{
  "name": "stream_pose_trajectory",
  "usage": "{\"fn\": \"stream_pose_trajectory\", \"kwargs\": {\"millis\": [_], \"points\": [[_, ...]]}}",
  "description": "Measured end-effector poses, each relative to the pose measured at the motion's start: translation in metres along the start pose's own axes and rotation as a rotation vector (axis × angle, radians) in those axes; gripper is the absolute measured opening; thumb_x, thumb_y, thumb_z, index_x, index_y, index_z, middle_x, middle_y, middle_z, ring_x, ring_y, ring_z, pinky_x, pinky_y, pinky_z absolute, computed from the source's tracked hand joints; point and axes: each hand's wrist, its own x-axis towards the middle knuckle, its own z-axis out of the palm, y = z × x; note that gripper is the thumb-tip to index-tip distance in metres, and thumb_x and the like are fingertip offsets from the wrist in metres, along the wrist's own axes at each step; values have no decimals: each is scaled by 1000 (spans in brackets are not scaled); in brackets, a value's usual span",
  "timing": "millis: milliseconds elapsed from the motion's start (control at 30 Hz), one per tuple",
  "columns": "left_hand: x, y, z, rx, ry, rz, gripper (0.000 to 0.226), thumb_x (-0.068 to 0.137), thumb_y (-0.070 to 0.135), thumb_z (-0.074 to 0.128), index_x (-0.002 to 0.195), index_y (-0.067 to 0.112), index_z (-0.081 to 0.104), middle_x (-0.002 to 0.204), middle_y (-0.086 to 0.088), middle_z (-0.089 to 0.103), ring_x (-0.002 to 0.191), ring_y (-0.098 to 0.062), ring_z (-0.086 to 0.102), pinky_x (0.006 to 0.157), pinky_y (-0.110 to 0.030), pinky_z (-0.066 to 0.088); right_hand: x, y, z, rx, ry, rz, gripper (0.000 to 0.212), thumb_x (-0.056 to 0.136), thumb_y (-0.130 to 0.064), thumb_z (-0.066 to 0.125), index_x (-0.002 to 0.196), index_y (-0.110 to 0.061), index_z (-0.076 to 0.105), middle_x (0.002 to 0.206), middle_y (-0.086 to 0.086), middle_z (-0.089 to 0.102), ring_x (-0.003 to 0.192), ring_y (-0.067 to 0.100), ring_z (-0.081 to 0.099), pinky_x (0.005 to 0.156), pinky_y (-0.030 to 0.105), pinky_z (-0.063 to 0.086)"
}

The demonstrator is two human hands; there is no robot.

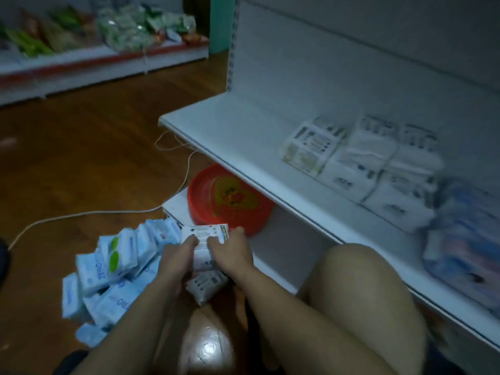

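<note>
While left hand [177, 255] and right hand [233, 251] clutch one white pack [203, 231] below the shelf [243, 131], stacked packs [365, 163] sit on it; floor pile [113, 266] beside it likely remains.

The left hand [177, 257] and the right hand [234, 251] reach forward side by side. Their fingers [192, 240] curl round one white pack [205, 231]. A bent bare knee [359, 293] sits on the right.

A heap of blue-and-white tissue packs [108, 269] lies on the wooden floor [81, 158] just left of the left hand [176, 257]. Just beyond the right hand [232, 253] a red round tray [205, 196] sits under a white shelf [230, 125], which carries stacked white packs [378, 169] well to the right. A white cable [94, 211] trails off leftward
</note>
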Motion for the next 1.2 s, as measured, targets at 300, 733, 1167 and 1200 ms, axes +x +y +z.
{"fn": "stream_pose_trajectory", "kwargs": {"millis": [300, 733, 1167, 1200], "points": [[-113, 77, 54, 124, -166, 388, 23, 84, 31, 62, 91, 14, 49, 94, -12, 61, 82, -29, 61, 71, -44, 55, -65, -21, -146, -132, 168, -372, 62, 85, -49, 60, 141, -34, 39, 137, 5, 40, 118, 25, 52, 101, 32, 40], [-180, 98, 183, 545, -470, 678, 21, 94, 26, 58, 112, 20, 64, 116, -3, 64, 103, -19, 60, 93, -34, 46, -88, 40, -278, -675, 499, -323, 54, 85, -40, 62, 135, -33, 47, 151, 2, 30, 136, 26, 28, 107, 37, 33], [-114, 88, 63, 1172, -163, 801, 44, 86, 43, 65, 126, 25, 61, 124, -1, 65, 116, -23, 58, 96, -34, 47, -76, 3, -252, -902, 551, -440, 44, 81, -31, 63, 124, -28, 58, 133, 4, 50, 124, 27, 40, 100, 39, 30], [-108, 84, 49, 1196, -155, 773, 45, 87, 42, 65, 128, 23, 60, 127, -2, 64, 118, -22, 57, 98, -35, 46, -75, -7, -239, -875, 535, -496, 46, 80, -34, 64, 126, -27, 57, 132, 5, 49, 123, 27, 40, 100, 39, 30]]}}
